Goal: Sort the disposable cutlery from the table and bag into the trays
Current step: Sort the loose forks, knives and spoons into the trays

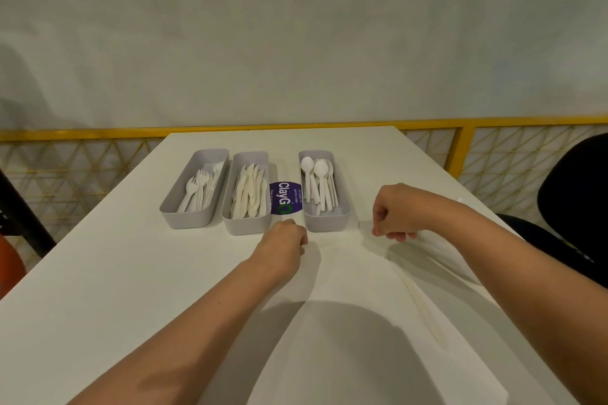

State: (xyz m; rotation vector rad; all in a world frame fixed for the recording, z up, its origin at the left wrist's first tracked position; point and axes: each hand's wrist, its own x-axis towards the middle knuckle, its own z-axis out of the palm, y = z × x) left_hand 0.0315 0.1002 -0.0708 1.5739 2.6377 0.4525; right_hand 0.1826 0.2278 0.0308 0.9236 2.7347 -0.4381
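**A:** What is sitting on the worktop (98, 273) right now?

**B:** Three grey trays are standing side by side at the far end. The left tray (194, 189) is holding white forks (199, 192), the middle tray (247, 194) is carrying a pile of knives (250, 192), and the right tray (324, 191) is holding spoons (318, 182). A purple sticker (285, 198) is lying flat between the middle and right trays.

**A:** And the bag?

**B:** A clear plastic bag (411, 289) is lying on the near right part of the worktop, stretching from the hands back toward the camera. It is hard to make out against the white surface. Something pale and long, possibly cutlery (424, 306), is showing faintly through it, but I cannot tell which kind.

**A:** What are the hands doing?

**B:** The left hand (283, 243) is resting just in front of the gap between the middle and right trays, with its fingers curled together, apparently pinching the bag's far edge. The right hand (399, 212) is hovering near the right tray's front corner, its fingers likewise closed tight and seeming to be gripping the bag's edge from the other side. The plastic is too sheer for me to be sure of either grip.

**A:** Anything beside the worktop?

**B:** A black chair (572, 200) is standing to the right, and a yellow railing (82, 133) is running behind.
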